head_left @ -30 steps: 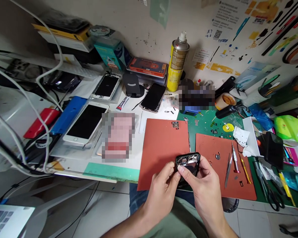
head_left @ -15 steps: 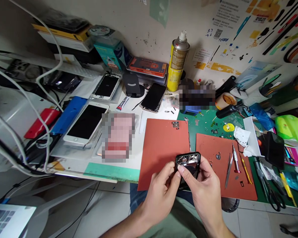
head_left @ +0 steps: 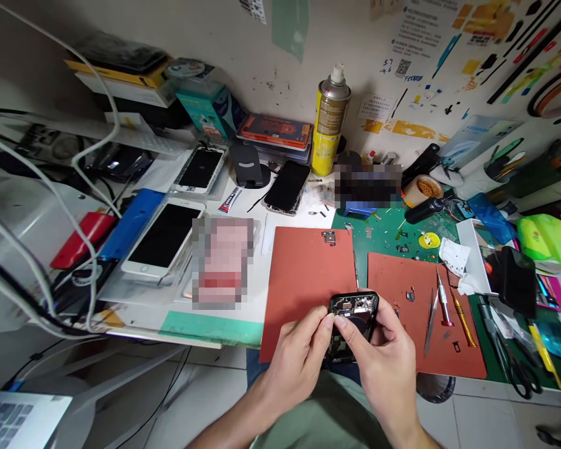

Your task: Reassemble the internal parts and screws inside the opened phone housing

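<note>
Head view: the black phone body point(head_left: 358, 318), its inner parts bare, is in both hands at the front edge of the counter point(head_left: 367, 219), before the gap between the left red mat point(head_left: 313, 268) and the right red mat point(head_left: 393, 274). The left hand point(head_left: 302, 355) has its grip drawn to a narrow pinch, thumb and forefinger closed on the phone's left edge; whether a small part also sits between the tips, I cannot tell. The right hand point(head_left: 388, 358) wraps its grip round the right edge, its thumb laid across the inside and covering part of it. On the right mat lie tweezers point(head_left: 431, 321), a silver screwdriver point(head_left: 442, 293) and a gold screwdriver point(head_left: 464, 318); scissors point(head_left: 523, 374) lie beyond its right edge. A small metal part point(head_left: 329, 237) sits near the left mat's far edge. Farther left are a white phone point(head_left: 163, 237) and a pixelated pink item point(head_left: 224, 262), and white cables point(head_left: 115, 112) cross in front of a red object point(head_left: 81, 240). A yellow spray can point(head_left: 331, 121) stands upright near the wall, the print on its label too small to read. The small tube point(head_left: 230, 199) seems to show "7000". On the wall, "3.7" is handwritten beside a QR code point(head_left: 403, 67); the text on the printed sheet point(head_left: 425, 31) and on the small notice point(head_left: 376, 107) is too fine to make out.
</note>
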Demonstrator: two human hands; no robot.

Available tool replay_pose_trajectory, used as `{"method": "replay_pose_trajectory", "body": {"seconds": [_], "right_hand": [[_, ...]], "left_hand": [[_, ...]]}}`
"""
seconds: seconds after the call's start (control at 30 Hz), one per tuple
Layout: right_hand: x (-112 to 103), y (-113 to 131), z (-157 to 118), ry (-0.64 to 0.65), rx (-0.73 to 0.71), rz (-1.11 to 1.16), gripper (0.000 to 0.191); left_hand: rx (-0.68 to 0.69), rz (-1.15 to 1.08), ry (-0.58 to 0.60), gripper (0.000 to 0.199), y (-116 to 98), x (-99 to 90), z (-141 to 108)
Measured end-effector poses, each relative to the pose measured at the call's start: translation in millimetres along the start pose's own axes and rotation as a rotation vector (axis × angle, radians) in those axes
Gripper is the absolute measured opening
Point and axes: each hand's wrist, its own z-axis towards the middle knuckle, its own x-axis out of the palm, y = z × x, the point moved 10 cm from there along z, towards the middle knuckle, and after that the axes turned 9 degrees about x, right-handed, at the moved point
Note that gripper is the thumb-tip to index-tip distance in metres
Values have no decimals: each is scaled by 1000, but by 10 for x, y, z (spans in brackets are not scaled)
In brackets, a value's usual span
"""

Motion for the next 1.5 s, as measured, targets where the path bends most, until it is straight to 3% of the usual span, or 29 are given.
{"method": "replay_pose_trajectory", "body": {"seconds": [0.33, 0.8, 1.13, 1.5], "right_hand": [[-100, -100, 4, -83, -10, -77, 63], [-86, -50, 0, -65, -28, -69, 61], [-74, -51, -4, -51, -33, -46, 62], [-71, -134, 15, -35, -16, -84, 72]], "left_hand": [[25, 25, 82, 21, -39, -99, 70], [-76, -60, 150, 33, 28, -49, 74], [-39, -26, 122, 31, -3, -82, 114], [-89, -49, 138, 35, 65, -56, 93]]}}
